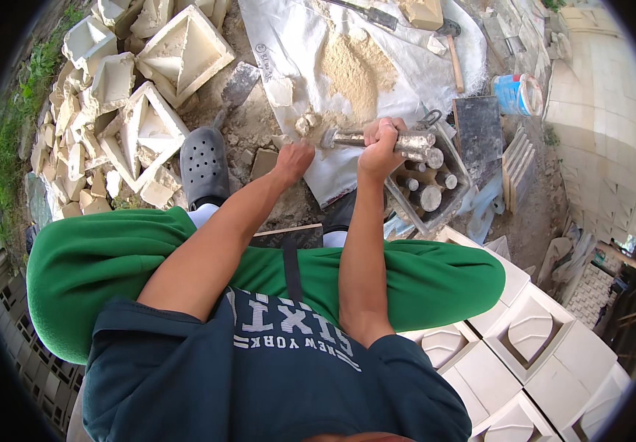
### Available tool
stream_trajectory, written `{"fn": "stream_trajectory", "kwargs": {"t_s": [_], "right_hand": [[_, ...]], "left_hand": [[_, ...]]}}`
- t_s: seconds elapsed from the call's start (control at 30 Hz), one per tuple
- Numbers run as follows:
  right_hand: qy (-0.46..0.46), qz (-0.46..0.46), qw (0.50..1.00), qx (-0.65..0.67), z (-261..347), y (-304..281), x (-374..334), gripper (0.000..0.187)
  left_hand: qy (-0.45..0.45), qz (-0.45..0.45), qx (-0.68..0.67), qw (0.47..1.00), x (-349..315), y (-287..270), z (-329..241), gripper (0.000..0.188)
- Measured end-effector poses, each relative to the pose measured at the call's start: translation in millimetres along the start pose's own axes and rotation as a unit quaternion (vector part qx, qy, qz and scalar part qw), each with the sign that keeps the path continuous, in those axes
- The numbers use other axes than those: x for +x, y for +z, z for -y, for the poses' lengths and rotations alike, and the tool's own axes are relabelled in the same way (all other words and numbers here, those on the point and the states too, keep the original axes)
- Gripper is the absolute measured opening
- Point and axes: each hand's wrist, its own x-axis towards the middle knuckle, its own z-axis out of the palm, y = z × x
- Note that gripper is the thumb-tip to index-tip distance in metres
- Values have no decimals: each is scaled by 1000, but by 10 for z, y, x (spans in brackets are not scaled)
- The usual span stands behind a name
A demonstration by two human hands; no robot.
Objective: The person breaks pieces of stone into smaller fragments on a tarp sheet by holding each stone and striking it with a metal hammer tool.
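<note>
My right hand [381, 151] is wrapped round a silvery, plaster-crusted metal rod [347, 138], which lies roughly level above the white sheet. The rod's left end points toward my left hand; its right end reaches over a grey bin [436, 225] of similar round-ended rods [430, 197]. My left hand [295, 162] is closed, low over the ground at the sheet's edge. Whatever may be inside its fingers is hidden. Just beyond it lie small cream chunks [307, 123]. A heap of sandy powder [351, 74] spreads over the white sheet [288, 44].
Broken cream block pieces [178, 55] pile up at the left beside my clogged foot [204, 163]. A hammer [453, 55], blue bucket [518, 96] and dark board [478, 136] lie at the far right. Cream moulded blocks [487, 376] stand in rows at the near right.
</note>
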Motion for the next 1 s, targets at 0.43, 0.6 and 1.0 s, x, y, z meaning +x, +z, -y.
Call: {"fn": "stream_trajectory", "kwargs": {"t_s": [0.43, 0.6, 1.0], "right_hand": [[-22, 63, 998, -19, -135, 59, 101, 18], [-43, 30, 998, -16, 120, 36, 45, 19], [-74, -8, 997, 29, 185, -217, 86, 18]], "left_hand": [[-3, 51, 6, 999, 82, -123, -59, 16], [24, 22, 24, 999, 91, -119, 21, 16], [120, -29, 17, 992, -126, -39, -95, 15]]}}
